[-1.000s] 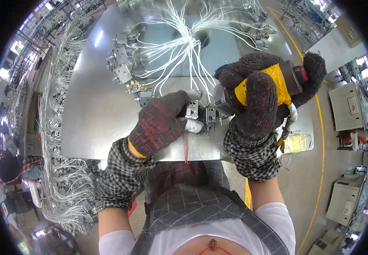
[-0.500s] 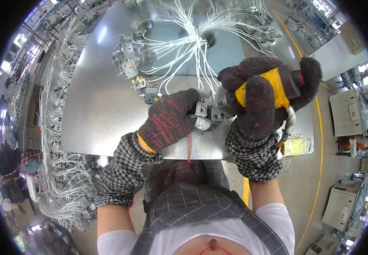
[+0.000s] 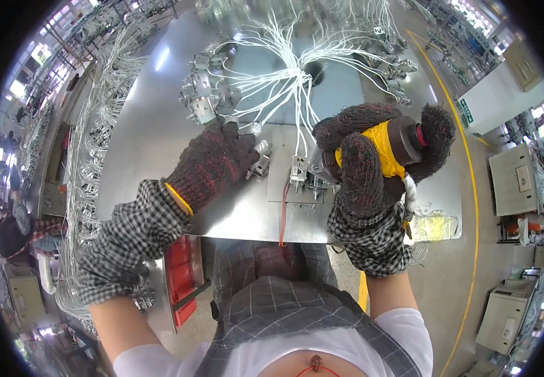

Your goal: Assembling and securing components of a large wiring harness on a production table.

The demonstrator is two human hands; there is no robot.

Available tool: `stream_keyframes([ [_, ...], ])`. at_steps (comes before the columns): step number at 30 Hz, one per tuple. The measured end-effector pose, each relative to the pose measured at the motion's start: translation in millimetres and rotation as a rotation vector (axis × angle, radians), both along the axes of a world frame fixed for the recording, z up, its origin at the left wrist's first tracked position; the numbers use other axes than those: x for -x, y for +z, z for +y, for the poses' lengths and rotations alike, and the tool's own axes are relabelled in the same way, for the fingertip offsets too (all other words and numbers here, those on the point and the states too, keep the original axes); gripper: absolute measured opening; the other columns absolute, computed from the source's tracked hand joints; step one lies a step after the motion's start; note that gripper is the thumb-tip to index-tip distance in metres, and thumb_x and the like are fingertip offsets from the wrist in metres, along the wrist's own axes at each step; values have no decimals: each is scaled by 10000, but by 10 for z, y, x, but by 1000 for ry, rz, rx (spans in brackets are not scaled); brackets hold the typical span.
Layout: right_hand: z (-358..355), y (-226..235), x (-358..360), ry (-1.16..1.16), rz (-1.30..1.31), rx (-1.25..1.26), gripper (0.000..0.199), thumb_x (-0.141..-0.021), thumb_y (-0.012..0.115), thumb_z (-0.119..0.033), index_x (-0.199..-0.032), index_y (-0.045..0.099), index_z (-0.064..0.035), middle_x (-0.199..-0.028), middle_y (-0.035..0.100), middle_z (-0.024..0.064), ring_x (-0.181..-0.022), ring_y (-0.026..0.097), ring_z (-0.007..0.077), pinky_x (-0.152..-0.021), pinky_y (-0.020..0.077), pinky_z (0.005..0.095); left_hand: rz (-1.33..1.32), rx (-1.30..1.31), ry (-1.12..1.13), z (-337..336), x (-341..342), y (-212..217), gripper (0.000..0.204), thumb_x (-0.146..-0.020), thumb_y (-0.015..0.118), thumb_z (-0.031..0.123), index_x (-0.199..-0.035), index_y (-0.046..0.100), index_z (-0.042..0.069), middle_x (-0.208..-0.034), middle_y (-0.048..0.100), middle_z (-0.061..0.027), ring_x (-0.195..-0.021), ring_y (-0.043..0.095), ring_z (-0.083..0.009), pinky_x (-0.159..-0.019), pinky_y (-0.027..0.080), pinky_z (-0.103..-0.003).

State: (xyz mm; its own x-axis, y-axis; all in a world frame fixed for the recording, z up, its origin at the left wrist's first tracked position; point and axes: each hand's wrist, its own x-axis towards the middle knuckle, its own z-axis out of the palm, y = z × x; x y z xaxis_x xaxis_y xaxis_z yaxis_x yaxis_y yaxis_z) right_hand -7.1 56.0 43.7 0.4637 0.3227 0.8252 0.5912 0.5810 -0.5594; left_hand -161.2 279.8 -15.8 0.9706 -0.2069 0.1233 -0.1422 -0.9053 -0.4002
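Risk: right hand (image 3: 372,163) grips driver (image 3: 397,147) near wires (image 3: 284,81) — slip could nick them; left hand (image 3: 212,163) pinches connector (image 3: 259,157) on tabletop (image 3: 146,125).

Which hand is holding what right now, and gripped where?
The right hand grips a yellow power screwdriver around its body. The left hand rests its fingertips on a small metal connector part; whether it grips it cannot be told.

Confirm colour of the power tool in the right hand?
Yellow body with a dark rear, on the power tool; head view.
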Motion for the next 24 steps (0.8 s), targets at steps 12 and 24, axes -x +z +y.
stream_keyframes([
  [12,35,-67,42,39,185,-58,730,-961,764,-53,-1548,359,-209,-946,729,207,-672,707,221,-573,610,343,350,1719,-79,1091,-33,-612,300,-1058,554,293,-1284,640,114,-1374,590,-123,-1258,555,-366,-1133,412,-548],
  [24,10,-139,9,70,171,-31,766,-963,753,-27,-1558,340,-277,-1052,718,197,-794,739,250,-632,636,343,-47,1652,-6,-183,-124,608,611,-888,820,184,-1432,563,77,-1128,708,-148,-1015,687,-295,-881,565,-410],
])
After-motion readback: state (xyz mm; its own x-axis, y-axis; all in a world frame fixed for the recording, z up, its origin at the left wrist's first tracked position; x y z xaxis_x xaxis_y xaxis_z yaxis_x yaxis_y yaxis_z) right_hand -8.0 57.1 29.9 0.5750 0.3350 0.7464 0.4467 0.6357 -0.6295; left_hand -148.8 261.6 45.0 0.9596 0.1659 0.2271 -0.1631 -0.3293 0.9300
